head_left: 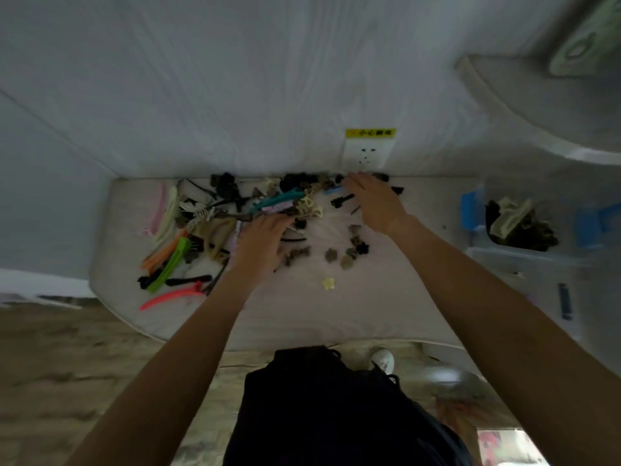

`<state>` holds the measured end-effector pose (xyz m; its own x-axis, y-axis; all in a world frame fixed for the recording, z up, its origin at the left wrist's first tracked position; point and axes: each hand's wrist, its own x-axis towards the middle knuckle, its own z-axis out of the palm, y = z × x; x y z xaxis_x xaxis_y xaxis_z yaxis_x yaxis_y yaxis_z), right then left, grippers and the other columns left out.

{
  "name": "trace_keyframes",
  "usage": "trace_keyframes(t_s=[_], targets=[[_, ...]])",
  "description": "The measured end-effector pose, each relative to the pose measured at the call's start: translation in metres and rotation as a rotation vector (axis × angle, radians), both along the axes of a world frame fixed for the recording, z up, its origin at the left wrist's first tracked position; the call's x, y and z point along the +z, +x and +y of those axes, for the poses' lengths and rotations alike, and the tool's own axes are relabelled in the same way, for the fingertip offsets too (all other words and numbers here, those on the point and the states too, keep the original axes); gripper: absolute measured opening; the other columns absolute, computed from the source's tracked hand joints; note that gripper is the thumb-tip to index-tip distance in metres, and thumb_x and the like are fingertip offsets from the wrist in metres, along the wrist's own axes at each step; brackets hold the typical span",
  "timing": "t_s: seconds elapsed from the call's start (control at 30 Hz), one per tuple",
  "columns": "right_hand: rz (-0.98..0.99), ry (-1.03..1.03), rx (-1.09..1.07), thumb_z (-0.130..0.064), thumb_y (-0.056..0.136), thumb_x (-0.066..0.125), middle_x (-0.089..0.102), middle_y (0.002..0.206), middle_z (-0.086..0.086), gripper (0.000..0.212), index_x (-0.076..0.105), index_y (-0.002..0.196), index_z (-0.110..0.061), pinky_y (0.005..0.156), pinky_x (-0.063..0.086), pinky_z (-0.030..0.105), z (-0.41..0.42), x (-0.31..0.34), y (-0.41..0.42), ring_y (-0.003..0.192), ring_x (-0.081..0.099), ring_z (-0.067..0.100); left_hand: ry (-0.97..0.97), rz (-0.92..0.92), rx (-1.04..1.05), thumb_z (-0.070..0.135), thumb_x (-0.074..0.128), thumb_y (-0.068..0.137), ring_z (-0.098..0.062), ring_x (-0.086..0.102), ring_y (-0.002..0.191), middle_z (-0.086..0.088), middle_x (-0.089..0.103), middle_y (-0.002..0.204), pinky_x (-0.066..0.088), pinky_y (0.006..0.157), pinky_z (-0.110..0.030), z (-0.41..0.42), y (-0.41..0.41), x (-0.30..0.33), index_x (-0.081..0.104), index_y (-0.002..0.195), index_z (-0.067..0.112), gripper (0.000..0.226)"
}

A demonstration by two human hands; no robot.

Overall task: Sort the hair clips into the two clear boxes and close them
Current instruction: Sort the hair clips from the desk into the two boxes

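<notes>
A heap of mixed hair clips (235, 210) covers the far left half of the white table (302, 314): long pink, orange, green and teal ones and several small dark claw clips. My left hand (260, 242) lies flat over the middle of the heap, fingers spread. My right hand (371, 200) reaches to the far edge by the wall, fingers stretched over small black clips (342, 200). At the right stands a clear box (521, 223) with blue latches, holding several dark and cream claw clips. A second clear box (537, 287) sits nearer, with one dark clip (564, 301) inside.
A white wall socket (368, 153) with a yellow label sits on the wall behind the table. A few small loose clips (346, 257) and a pale yellow one (328, 283) lie mid-table. My dark clothing and a white shoe (383, 359) show below the table's front edge.
</notes>
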<state>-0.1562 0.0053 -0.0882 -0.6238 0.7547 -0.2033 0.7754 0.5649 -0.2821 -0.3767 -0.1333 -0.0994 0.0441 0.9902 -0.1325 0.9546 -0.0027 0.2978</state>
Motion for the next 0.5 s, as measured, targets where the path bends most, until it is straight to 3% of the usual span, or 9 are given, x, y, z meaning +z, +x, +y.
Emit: trace_keyframes(t_s=[0.1,0.17,0.3,0.4,0.5], targets=[[-0.116,0.043,-0.021,0.003,0.086,0.045,0.039,0.144,0.017,0.057,0.033,0.141,-0.006,0.109,0.021,0.037,0.005,-0.003,-0.004,0.131,0.036,0.032,-0.012,-0.011,-0.031,0.022,0.066,0.081,-0.029,0.044,0.124,-0.007,0.05,0.133,0.039,0.101,-0.039,0.005,0.001,-0.004,0.046,0.131,0.017,0.054],[-0.129,0.079,-0.051,0.004,0.085,0.045,0.047,0.136,0.019,0.056,0.035,0.139,-0.007,0.103,0.029,0.039,0.003,-0.003,-0.004,0.122,0.044,0.034,-0.009,-0.045,-0.013,0.024,0.067,0.081,-0.028,0.045,0.123,-0.007,0.051,0.131,0.04,0.098,-0.038,0.01,-0.001,-0.006,0.049,0.127,0.018,0.05],[-0.108,0.109,-0.11,0.003,0.087,0.05,0.055,0.119,0.021,0.046,0.046,0.131,-0.008,0.073,0.047,0.042,-0.006,-0.005,0.004,0.1,0.055,0.036,0.013,-0.087,-0.069,0.024,0.071,0.076,-0.029,0.05,0.117,-0.007,0.054,0.126,0.044,0.094,-0.04,0.018,-0.01,-0.009,0.054,0.113,0.019,0.042],[-0.129,0.134,-0.202,-0.004,0.088,0.052,0.058,0.102,0.022,0.027,0.052,0.116,-0.004,0.058,0.038,0.036,-0.013,-0.008,0.01,0.081,0.058,0.035,0.088,-0.042,-0.112,0.023,0.076,0.07,-0.031,0.057,0.101,-0.009,0.058,0.11,0.048,0.081,-0.04,0.015,-0.015,-0.012,0.06,0.095,0.018,0.03],[-0.181,0.11,-0.237,-0.008,0.092,0.048,0.06,0.098,0.021,0.021,0.052,0.111,-0.001,0.059,0.03,0.032,-0.016,-0.01,0.012,0.081,0.056,0.032,0.158,0.027,-0.121,0.027,0.078,0.066,-0.027,0.055,0.101,-0.005,0.061,0.104,0.049,0.079,-0.039,0.012,-0.018,-0.015,0.068,0.084,0.018,0.022]])
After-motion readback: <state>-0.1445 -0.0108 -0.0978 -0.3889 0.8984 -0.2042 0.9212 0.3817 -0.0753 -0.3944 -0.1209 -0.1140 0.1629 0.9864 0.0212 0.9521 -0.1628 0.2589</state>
